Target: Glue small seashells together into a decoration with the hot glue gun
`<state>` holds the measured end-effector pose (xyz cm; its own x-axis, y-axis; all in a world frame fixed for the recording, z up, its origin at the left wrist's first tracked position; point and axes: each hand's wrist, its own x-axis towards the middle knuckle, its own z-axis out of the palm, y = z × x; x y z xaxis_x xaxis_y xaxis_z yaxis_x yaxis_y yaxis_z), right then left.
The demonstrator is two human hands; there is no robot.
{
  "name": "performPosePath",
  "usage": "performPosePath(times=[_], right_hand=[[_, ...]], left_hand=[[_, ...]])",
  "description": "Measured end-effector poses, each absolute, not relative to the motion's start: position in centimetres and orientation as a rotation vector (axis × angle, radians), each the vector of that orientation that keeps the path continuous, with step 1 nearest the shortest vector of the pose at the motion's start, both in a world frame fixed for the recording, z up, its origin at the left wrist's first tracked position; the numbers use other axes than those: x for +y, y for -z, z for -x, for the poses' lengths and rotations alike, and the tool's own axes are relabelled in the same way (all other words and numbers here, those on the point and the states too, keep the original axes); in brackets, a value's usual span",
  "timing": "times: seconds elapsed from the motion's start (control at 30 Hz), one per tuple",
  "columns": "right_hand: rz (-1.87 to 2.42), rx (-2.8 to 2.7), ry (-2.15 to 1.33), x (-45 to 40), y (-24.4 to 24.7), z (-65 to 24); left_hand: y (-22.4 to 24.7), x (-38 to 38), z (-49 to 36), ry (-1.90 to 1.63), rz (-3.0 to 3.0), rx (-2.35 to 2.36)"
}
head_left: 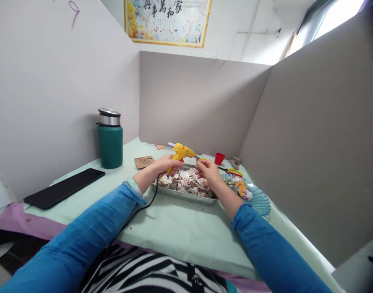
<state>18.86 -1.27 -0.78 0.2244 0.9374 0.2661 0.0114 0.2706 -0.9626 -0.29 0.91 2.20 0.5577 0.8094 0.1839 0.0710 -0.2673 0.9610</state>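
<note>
My left hand (165, 165) is wrapped round the handle of a yellow glue gun (182, 151), whose nozzle points right. A white stick shows at the gun's back end, and a black cord hangs from its handle. Close to the nozzle, my right hand (208, 171) has its fingers pinched together; whatever they hold is too small to name. Beneath both hands is a metal tray (186, 195) filled with shells (186, 179). Right of it, a blue shell-shaped dish (261, 200) holds green and orange pieces.
A green bottle (110, 146) and a black phone-like slab (66, 188) stand and lie at left. Behind the tray are a brown card (144, 162), a red cup (219, 158) and yellow-handled scissors (234, 172). Grey partitions (198, 97) enclose the table.
</note>
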Motion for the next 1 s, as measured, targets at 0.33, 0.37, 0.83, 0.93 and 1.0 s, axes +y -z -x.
performPosePath(times=[0.33, 0.37, 0.83, 0.93, 1.0], right_hand=[[1.081, -1.088, -0.908, -1.3, 0.68, -19.05], [1.079, -1.081, -0.914, -1.3, 0.65, -19.08], [1.077, -1.091, -0.945, -1.35, 0.51, -19.11], [1.069, -1.097, -0.959, -1.41, 0.51, -19.12], [1.067, -1.096, -0.964, -1.44, 0.51, -19.12]], left_hand=[[-2.04, 0.92, 0.3, -0.772, -1.682, 0.642], [-2.08, 0.77, 0.33, -0.761, -1.677, 0.636], [-1.57, 0.81, 0.1, -0.714, -1.712, 0.623], [-1.56, 0.83, 0.08, -0.714, -1.709, 0.617], [-1.63, 0.71, 0.06, -0.719, -1.707, 0.624]])
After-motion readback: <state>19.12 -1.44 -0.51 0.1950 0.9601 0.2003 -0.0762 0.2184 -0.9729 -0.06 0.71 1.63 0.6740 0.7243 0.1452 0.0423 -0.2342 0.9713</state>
